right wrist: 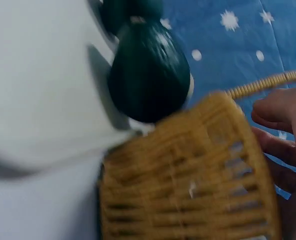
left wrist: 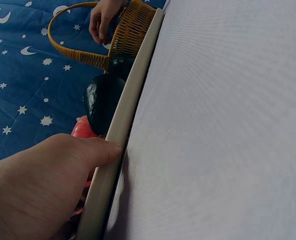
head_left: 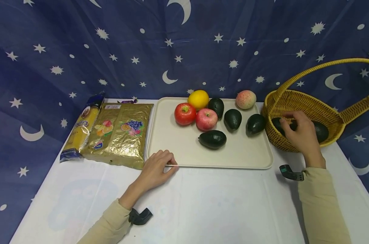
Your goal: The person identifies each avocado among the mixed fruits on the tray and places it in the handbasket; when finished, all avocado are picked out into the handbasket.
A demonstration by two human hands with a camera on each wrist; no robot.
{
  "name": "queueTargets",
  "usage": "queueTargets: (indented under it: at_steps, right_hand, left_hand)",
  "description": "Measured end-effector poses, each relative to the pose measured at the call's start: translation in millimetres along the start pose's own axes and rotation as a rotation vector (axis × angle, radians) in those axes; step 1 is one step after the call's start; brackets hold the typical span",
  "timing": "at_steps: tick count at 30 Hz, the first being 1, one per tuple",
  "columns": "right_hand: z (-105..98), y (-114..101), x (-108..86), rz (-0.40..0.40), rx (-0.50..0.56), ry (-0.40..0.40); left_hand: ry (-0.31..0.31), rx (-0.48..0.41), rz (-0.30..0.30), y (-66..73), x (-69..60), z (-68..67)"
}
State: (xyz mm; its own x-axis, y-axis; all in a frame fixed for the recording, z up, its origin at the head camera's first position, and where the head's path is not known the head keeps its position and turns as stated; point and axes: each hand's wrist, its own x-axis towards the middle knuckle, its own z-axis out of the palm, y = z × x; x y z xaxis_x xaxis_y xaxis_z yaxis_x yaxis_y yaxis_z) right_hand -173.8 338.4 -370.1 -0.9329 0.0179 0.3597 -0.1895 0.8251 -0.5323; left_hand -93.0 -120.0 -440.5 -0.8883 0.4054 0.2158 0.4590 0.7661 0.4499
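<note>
The left hand [head_left: 156, 169] is gripping the near rim of the cream tray [head_left: 178, 149] toward its left corner, the thumb pressing on the outer side and the other fingers reaching over the edge. The right hand [head_left: 301, 131] is hovering over the wicker basket [head_left: 279, 139] on the right, its fingers bending loosely and holding nothing; whether any fingertip is touching the avocados inside is hard to tell. At least two dark avocados [head_left: 321, 131] are lying in the basket, one showing on each side of that hand.

Four more avocados are resting on the tray: one [head_left: 212, 139] near the middle, two farther back, and one [head_left: 256, 124] at the right, just beside the basket. A red tomato [head_left: 185, 114], a pink apple [head_left: 207, 119] and a yellow lemon [head_left: 198, 99] are clustering at the far left-centre, while a peach [head_left: 246, 99] is sitting at the far right. Left of the tray, a gold bag [head_left: 118, 135] is lying beside a yellow-and-blue packet [head_left: 82, 130]. A starry blue curtain [head_left: 160, 44] is hanging behind everything.
</note>
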Motion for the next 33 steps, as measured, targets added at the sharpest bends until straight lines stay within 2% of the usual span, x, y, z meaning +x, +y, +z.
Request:
queueTargets:
  at_steps: [10,16,26,33]
  right_hand:
    - [28,-22,0.1,-0.231,0.042,0.01]
    - [43,-37,-2.2,-0.325,0.043,0.001]
    - [66,-68,-11.8,-0.451,0.07,-0.119]
    - [79,-88,-21.9,-0.444,0.076,-0.268]
  left_hand:
    - [0.015,0.002,0.01,-0.1,0.0,0.8]
    - [0.011,0.004,0.006,0.1,0.4,0.5]
    - [0.016,0.008,0.013,0.1,0.2,0.9]
    - [0.016,0.01,0.013,0.7,0.6,0.7]
